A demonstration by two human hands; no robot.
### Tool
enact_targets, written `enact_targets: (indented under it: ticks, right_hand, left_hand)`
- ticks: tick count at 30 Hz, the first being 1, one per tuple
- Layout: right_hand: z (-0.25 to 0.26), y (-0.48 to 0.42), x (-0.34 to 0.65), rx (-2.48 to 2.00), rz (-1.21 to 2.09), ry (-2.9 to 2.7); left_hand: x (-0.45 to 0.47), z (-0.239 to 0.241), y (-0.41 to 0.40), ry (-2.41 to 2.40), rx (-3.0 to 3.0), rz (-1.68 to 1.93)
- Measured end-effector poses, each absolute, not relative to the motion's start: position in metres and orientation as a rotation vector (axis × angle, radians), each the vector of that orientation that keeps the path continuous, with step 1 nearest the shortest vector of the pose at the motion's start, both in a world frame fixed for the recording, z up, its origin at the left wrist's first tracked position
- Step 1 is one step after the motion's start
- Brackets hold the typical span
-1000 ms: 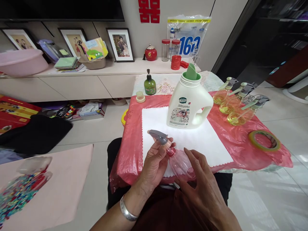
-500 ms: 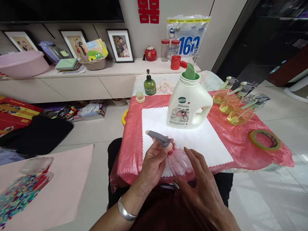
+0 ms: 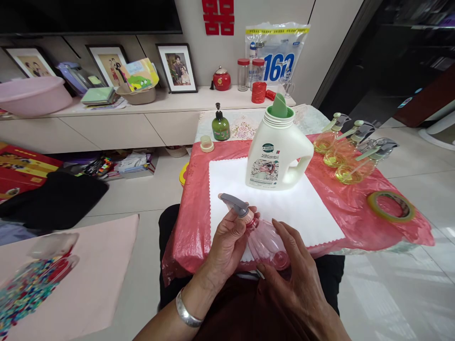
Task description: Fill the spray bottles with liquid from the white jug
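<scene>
I hold a small pink see-through spray bottle [image 3: 265, 244] tilted over the near edge of the table. My left hand [image 3: 227, 241] is closed round its neck, just under the grey trigger head [image 3: 235, 205]. My right hand [image 3: 296, 270] cups the bottle's body and base from the right, fingers curled on it. A white detergent jug [image 3: 275, 154] with a green spout stands on a white cloth [image 3: 302, 208] just beyond.
A red plastic sheet [image 3: 194, 208] covers the table. Three spray bottles with yellow liquid [image 3: 346, 156] lie at the right, a tape roll [image 3: 390, 206] nearer me. A green pump bottle [image 3: 221, 125] and a small cap [image 3: 207, 143] sit at the far left.
The trigger head has turned slightly in my left hand and the bottle has shifted a little. Both hands stay on it in the same place.
</scene>
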State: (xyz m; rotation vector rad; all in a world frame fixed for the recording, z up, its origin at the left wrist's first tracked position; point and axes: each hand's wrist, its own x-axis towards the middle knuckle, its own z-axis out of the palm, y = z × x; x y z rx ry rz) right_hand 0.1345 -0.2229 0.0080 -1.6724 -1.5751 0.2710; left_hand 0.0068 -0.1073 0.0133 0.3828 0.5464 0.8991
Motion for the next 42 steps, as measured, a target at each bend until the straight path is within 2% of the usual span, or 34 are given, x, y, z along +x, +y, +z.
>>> enact_targets:
  ticks: [17, 29, 42]
  right_hand:
    - [0.010, -0.222, 0.132, -1.620, 0.212, -1.539]
    - [0.010, -0.220, 0.123, -1.676, 0.052, -1.576]
    - [0.011, -0.222, 0.129, -1.576, 0.305, -1.495]
  left_hand:
    - [0.010, 0.010, -0.112, 0.535, 0.382, 0.887]
    - [0.012, 0.024, -0.116, 0.587, 0.387, 0.965]
    - [0.008, 0.024, -0.110, 0.614, 0.404, 0.932]
